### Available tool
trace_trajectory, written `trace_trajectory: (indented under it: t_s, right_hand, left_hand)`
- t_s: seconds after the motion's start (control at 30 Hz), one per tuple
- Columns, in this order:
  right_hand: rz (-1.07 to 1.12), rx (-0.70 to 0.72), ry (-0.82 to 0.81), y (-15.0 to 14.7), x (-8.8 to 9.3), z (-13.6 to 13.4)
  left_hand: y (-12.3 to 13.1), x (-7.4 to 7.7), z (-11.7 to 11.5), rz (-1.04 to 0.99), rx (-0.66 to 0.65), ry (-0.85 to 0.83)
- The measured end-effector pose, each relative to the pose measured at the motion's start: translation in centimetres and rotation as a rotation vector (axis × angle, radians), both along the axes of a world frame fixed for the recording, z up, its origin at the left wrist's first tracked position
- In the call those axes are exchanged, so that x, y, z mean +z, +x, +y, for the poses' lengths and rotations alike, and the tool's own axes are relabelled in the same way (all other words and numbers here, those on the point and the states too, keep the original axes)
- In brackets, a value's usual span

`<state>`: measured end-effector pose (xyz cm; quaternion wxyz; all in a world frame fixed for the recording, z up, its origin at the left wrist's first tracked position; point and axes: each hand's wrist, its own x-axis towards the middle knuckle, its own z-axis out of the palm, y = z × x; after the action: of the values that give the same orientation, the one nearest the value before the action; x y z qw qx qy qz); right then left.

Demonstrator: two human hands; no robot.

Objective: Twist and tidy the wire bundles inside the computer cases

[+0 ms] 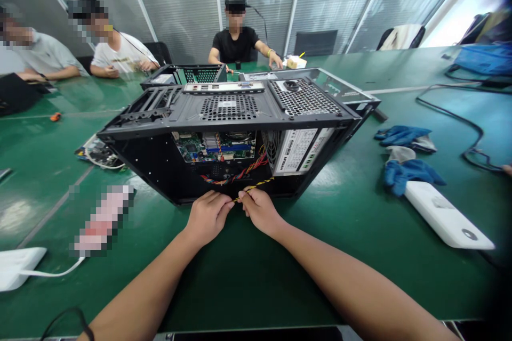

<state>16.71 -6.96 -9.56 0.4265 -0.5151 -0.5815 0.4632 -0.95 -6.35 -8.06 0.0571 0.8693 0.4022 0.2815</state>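
Note:
A black computer case (152,162) stands on the green table with its side open toward me. Inside it are a motherboard (196,146), a power supply (302,149) with a white label, and a bundle of coloured wires (240,176). A twisted yellow-and-black cable (262,183) runs from near the power supply to my fingers. My left hand (210,216) pinches its near end at the case's lower edge. Close beside it, my right hand (260,210) is closed on the same cable. Whatever sits at the cable's tip is hidden by my fingertips.
Blue work gloves (412,170) and a white power bank (448,216) lie at right. A blurred phone (104,218) on a white cable (60,273) lies at left. Behind the case stands another case (200,73). Several people sit across the table, one in a black shirt (236,45).

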Motion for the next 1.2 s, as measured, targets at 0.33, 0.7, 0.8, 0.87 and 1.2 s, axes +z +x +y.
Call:
trace_trajectory:
  t_s: [0.33, 0.7, 0.8, 0.87, 1.2]
  right_hand:
    - [0.021, -0.004, -0.028, 0.07, 0.04, 0.13]
    - [0.039, -0.014, -0.044, 0.03, 0.53, 0.02]
    - [0.036, -0.016, -0.049, 0.01, 0.52, -0.02]
    - [0.039, -0.020, -0.048, 0.00, 0.36, -0.01]
    - [0.024, 0.002, -0.029, 0.00, 0.24, -0.03]
  left_hand:
    - [0.03, -0.08, 0.13, -0.082, 0.013, -0.030]
    - [-0.11, -0.07, 0.27, -0.084, 0.013, 0.087]
    - [-0.04, -0.03, 0.13, -0.077, 0.016, 0.093]
    - [-0.03, -0.09, 0.06, -0.058, 0.023, 0.089]
    - [-0.04, -0.19, -0.02, -0.008, 0.024, -0.004]
